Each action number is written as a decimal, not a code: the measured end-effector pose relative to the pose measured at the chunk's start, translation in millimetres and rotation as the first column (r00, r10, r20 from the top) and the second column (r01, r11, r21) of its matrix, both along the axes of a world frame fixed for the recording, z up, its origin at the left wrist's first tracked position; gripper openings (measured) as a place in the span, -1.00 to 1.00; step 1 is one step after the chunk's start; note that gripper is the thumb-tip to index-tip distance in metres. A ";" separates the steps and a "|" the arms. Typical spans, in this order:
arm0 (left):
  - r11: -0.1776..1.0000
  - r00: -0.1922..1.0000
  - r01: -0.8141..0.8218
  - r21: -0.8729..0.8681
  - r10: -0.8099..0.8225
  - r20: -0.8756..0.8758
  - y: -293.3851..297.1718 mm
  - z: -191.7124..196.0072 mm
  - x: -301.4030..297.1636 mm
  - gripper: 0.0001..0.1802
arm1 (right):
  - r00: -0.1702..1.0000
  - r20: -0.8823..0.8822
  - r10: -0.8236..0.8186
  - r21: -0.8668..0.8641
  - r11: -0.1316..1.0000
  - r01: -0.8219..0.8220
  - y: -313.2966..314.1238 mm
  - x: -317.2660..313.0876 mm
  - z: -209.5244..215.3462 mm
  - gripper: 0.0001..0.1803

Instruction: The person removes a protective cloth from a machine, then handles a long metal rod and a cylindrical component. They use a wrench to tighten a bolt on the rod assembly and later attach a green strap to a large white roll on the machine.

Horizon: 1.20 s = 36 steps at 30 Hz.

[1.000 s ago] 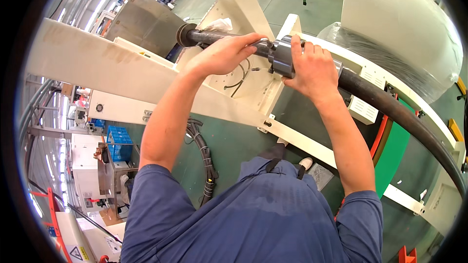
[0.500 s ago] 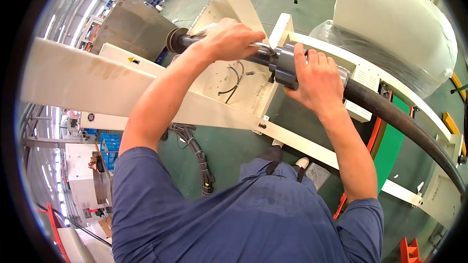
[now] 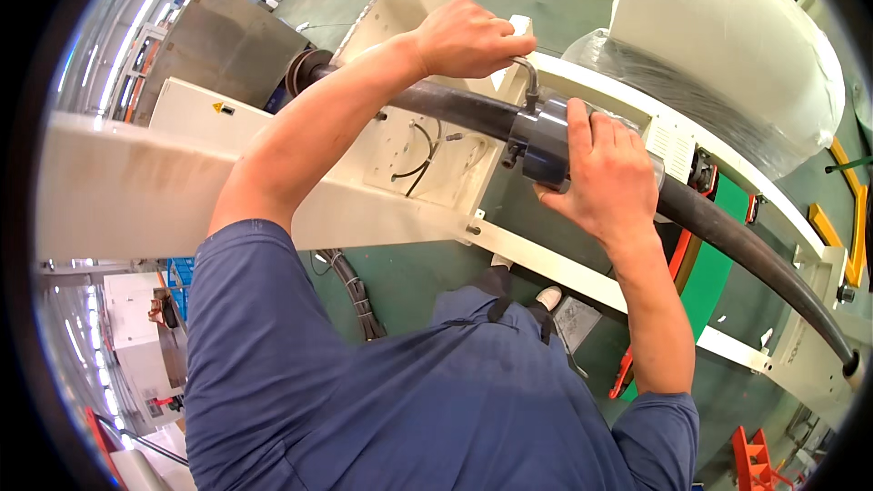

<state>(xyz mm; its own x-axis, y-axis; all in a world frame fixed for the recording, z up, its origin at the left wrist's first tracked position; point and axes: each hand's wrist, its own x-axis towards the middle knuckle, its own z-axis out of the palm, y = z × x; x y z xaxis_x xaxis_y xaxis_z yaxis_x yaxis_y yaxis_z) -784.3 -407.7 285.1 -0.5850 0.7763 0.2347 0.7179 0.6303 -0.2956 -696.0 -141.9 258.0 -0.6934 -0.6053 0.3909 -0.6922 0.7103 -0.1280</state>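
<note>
My left hand (image 3: 475, 40) is closed round one end of a hex key (image 3: 530, 78). The key's bent part points down to the flange of a dark grey cylindrical collar (image 3: 548, 138); whether its tip sits in a screw socket cannot be made out. The collar is fitted around a long dark shaft (image 3: 455, 107), which runs from upper left to lower right. Wrapped over the collar's right part is my right hand (image 3: 611, 168), thumb below and fingers on top. A small bolt (image 3: 511, 160) sticks out of the flange's lower side.
Beneath the shaft lies a cream metal frame (image 3: 555, 265), with a thick beam (image 3: 136, 186) at left. A plastic-wrapped white roll (image 3: 727, 45) stands at the upper right. A green panel (image 3: 714, 286) leans below the shaft. Bundled cables (image 3: 356, 295) lie on the floor.
My left hand has swung up and right, and the hex key now stands upright at the flange instead of lying along the shaft. My right hand stays on the collar.
</note>
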 end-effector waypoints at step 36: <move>-0.835 0.849 -0.411 0.366 -0.204 0.488 193.0 -63.2 178.6 -0.67 | 0.870 0.414 -0.267 0.172 0.962 0.214 136.9 -12.5 23.7 -0.30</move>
<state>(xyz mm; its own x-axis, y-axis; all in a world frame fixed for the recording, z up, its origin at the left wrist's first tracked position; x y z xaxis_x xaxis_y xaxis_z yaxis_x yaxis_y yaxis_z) -605.7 -214.7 221.9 -0.7373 -0.6491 -0.1873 0.2522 -0.5217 0.8150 -708.5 -5.1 281.8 -0.9062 -0.4208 -0.0412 -0.3940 0.8758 -0.2787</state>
